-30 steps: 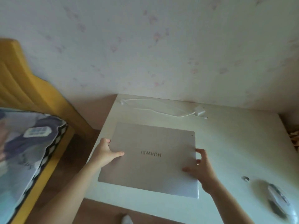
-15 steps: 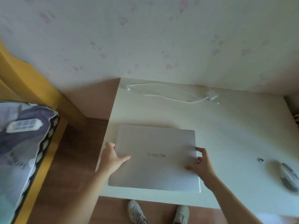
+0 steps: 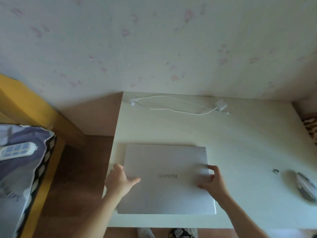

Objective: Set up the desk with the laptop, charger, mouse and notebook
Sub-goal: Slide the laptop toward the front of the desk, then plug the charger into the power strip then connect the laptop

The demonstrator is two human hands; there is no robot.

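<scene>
White desk (image 3: 248, 152) stands against a pale wall with faint pink marks; its left edge borders wood flooring. On the desk's near left portion lies the closed silver laptop (image 3: 166, 179), flat, lid up. The lid reads "HUAWEI", upside down from my position. Its long axis runs left to right, parallel to the desk's front edge.

My left hand (image 3: 120, 182) grips the laptop's left edge: thumb on the lid, fingers curled around the side. My right hand (image 3: 214, 183) grips the right edge likewise, thumb on the lid, fingers curled at the rim.

At the desk's far edge lies the white charger (image 3: 221, 105) with its looped cable. The mouse (image 3: 307, 188) rests near the right edge, blurred.
</scene>
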